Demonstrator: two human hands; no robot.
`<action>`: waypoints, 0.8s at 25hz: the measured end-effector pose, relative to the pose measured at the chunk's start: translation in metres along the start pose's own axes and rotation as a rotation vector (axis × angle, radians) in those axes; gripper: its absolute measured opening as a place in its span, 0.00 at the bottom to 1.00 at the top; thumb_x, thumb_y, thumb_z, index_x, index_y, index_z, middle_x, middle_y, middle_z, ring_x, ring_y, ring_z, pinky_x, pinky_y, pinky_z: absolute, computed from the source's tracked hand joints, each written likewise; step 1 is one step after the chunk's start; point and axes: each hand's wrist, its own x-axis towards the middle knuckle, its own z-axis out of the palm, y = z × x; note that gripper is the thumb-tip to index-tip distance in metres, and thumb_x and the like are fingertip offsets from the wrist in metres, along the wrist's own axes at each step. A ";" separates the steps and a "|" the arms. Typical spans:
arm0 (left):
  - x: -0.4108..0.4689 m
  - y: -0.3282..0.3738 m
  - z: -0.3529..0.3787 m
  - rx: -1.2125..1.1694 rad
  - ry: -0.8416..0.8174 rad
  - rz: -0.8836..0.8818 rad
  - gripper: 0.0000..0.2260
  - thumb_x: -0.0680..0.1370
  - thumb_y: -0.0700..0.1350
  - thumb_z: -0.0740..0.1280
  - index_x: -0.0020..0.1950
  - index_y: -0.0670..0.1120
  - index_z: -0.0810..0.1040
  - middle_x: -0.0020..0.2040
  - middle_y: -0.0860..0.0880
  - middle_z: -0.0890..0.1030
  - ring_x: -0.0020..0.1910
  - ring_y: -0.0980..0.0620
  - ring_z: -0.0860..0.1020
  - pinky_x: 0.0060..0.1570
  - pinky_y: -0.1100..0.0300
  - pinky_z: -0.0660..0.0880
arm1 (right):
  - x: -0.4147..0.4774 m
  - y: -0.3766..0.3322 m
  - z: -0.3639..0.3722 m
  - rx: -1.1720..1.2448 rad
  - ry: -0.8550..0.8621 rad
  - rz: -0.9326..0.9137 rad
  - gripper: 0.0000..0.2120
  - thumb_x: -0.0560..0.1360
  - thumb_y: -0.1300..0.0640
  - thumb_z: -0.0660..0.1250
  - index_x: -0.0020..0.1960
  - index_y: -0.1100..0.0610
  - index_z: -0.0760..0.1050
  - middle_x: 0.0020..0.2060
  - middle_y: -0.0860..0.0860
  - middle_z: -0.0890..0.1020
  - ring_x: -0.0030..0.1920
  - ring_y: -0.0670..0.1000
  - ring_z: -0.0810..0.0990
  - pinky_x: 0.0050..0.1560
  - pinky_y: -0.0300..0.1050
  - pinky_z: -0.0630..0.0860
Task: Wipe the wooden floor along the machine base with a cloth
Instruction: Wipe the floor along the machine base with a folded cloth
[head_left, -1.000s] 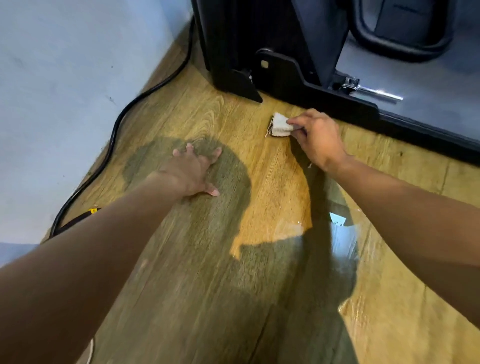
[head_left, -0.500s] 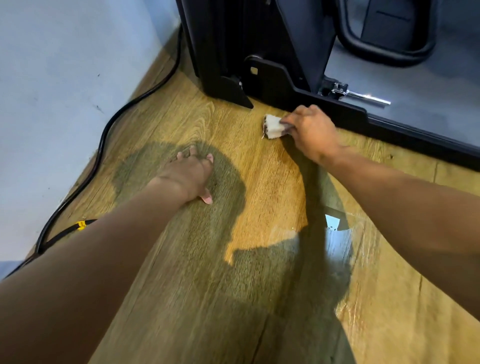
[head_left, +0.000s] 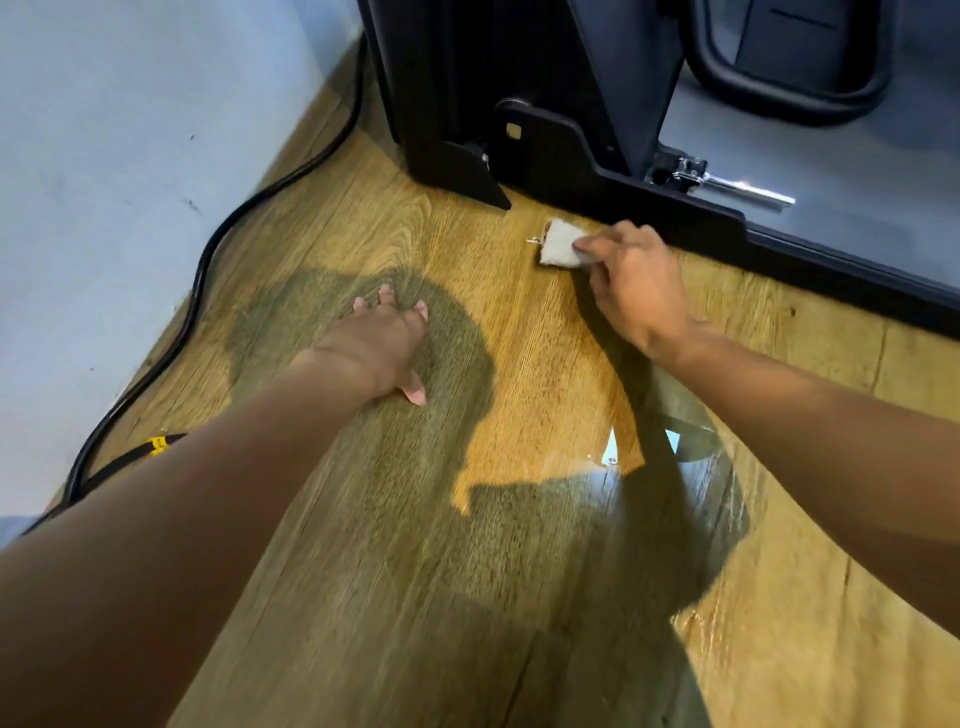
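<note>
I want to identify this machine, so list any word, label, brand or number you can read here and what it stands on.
None can be read.
The black machine base shows no brand or label.
A yellow band with dark marks on the black cable is too small and blurred to read.
The cloth in the right hand is plain.

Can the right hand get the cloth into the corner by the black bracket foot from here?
Probably yes: right hand holds the cloth beside the bracket foot, bare wooden floor between them.
</note>
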 end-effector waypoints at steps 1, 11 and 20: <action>0.000 0.001 0.000 -0.001 -0.006 -0.002 0.51 0.67 0.54 0.77 0.79 0.47 0.46 0.76 0.36 0.42 0.74 0.32 0.49 0.69 0.38 0.60 | -0.013 -0.008 0.001 0.044 -0.038 -0.055 0.16 0.76 0.61 0.63 0.64 0.56 0.74 0.58 0.56 0.77 0.55 0.56 0.74 0.58 0.50 0.73; 0.002 -0.001 0.004 0.021 0.012 -0.018 0.51 0.67 0.55 0.76 0.78 0.49 0.45 0.77 0.38 0.42 0.74 0.33 0.49 0.70 0.40 0.58 | -0.043 -0.033 0.006 0.120 -0.109 -0.096 0.17 0.76 0.60 0.62 0.65 0.54 0.73 0.59 0.53 0.74 0.59 0.53 0.73 0.62 0.48 0.72; -0.002 -0.004 0.006 0.047 0.058 0.003 0.51 0.67 0.60 0.74 0.78 0.50 0.44 0.78 0.39 0.46 0.75 0.36 0.51 0.71 0.44 0.54 | -0.053 -0.035 0.000 0.117 -0.146 -0.110 0.17 0.77 0.60 0.62 0.66 0.55 0.72 0.59 0.55 0.75 0.59 0.54 0.73 0.62 0.50 0.73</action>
